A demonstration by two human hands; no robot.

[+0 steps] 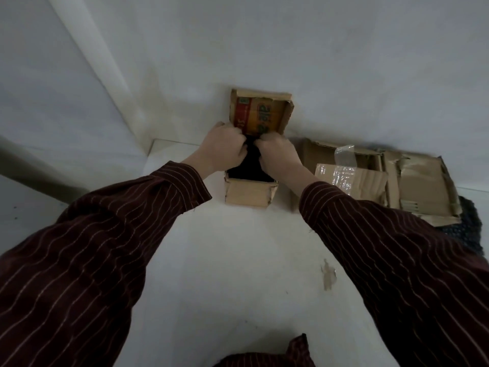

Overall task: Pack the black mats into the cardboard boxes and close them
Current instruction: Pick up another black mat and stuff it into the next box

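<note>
Left fingers (236, 135): curled tight with the knuckles up, gripping the far edge of the black mat (251, 168). They look set to stuff it down, not lift it.
Right fingers (265, 139): clenched on the same edge, right against the left ones. Two grips this close probably bunch the mat so it clears the narrow mouth.
Left hand (225, 148) and right hand (280, 153): both over the box opening, wrists angled down for pressing.
Black mat: mostly inside the small cardboard box (248, 194), filling its opening, with the far part still bulging up between the hands.
Lid flap (262, 112): stands open against the wall (317, 49), out of the way of the packing; closing is not yet done.
Small cardboard box: stands on the desk (238, 260), backed to the wall, which likely braces it against the push.
Larger cardboard box (412, 186): just beside it on the right, flaps loose, clear tape (344, 154) peeling.
Dark heap (467, 229): at that box's right edge; possibly another mat, cannot tell.
</note>
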